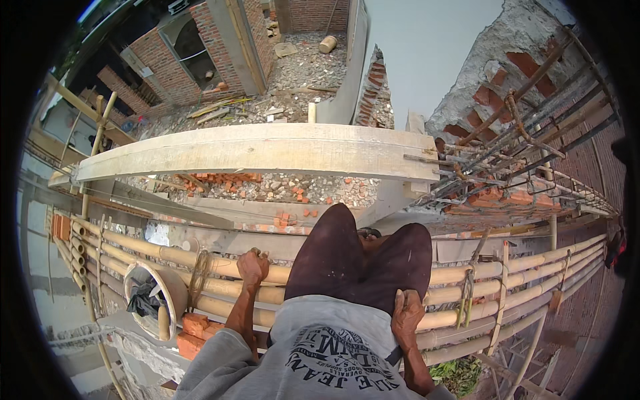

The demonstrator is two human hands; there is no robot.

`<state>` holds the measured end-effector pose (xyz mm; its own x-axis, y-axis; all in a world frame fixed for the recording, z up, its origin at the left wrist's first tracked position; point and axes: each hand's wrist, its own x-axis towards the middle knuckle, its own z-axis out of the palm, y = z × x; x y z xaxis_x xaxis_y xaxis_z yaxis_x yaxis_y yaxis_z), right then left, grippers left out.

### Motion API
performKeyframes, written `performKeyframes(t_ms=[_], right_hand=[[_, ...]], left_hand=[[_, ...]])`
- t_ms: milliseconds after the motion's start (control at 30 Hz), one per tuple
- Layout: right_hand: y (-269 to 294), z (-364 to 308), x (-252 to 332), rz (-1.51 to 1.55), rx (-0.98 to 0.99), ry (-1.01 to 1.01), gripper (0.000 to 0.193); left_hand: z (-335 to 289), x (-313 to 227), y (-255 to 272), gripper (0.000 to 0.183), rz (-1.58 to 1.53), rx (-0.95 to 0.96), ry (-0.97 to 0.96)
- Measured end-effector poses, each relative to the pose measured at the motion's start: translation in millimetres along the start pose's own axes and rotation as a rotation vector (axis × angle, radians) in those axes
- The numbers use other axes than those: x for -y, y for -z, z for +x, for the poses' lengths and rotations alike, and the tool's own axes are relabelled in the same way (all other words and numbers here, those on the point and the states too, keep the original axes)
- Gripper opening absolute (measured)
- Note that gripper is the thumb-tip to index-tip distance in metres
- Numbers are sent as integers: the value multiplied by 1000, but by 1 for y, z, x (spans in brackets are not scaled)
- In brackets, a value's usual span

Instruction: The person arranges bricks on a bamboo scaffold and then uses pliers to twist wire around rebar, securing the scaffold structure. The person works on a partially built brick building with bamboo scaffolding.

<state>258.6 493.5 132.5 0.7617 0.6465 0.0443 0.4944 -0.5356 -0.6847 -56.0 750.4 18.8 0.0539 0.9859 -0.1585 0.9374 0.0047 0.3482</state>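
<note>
Bamboo poles [217,287], pale yellow and laid side by side, run across the head view beneath the seated person; these are the things nearest both hands.

Left hand [253,267]: raised above the poles, fingers folded inward into a fist; no object visible in it. Contact with the bamboo cannot be judged from this angle.

Right hand [408,313]: fingers bent, beside the thigh of the dark trousers [333,257], apparently against the cloth. How tightly the fingers close, and whether anything lies under them, cannot be told.

To the left of the left hand, a loop of thin wire [199,273] hangs over the poles. Farther left, a whitish bucket [179,293] stands tilted in view, holding black plastic [141,299] and a tool with a wooden handle [163,323]. Orange bricks [193,333] are stacked just beside it, nearer the person.

Beyond the knees, a long pale wooden beam [267,153] spans the view, its outline curved by the lens. At its right end, rusty reinforcing bars [527,150] project from a frame over broken masonry. Below and beyond: ground covered in rubble [303,73], scattered brick pieces [217,179], and an unplastered brick wall [160,60] with openings. Green leaves [457,377] show under the poles, lower right.
</note>
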Motion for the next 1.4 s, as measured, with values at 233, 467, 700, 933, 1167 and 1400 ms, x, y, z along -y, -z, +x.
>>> performKeyframes(t_ms=[233, 467, 700, 933, 1167, 1400], right_hand=[[13, -4, 25, -339, 152, 145, 25], [17, -6, 46, -221, 84, 152, 30], [16, -4, 37, -330, 10, 334, 30], [9, -1, 46, -281, 24, 335, 29], [1, 4, 19, 1, 70, -97, 23], [-8, -8, -27, -71, 80, -45, 21]], left_hand=[[-2, 12, -9, 34, 9, 86, 62], [-3, 16, -12, 37, -7, 59, 20], [-4, 17, -14, 36, -3, 64, 33], [-5, 24, -28, 29, -41, -33, -12], [-3, 28, -33, 24, 29, -170, -58], [2, 10, -20, 26, 52, -107, -11]])
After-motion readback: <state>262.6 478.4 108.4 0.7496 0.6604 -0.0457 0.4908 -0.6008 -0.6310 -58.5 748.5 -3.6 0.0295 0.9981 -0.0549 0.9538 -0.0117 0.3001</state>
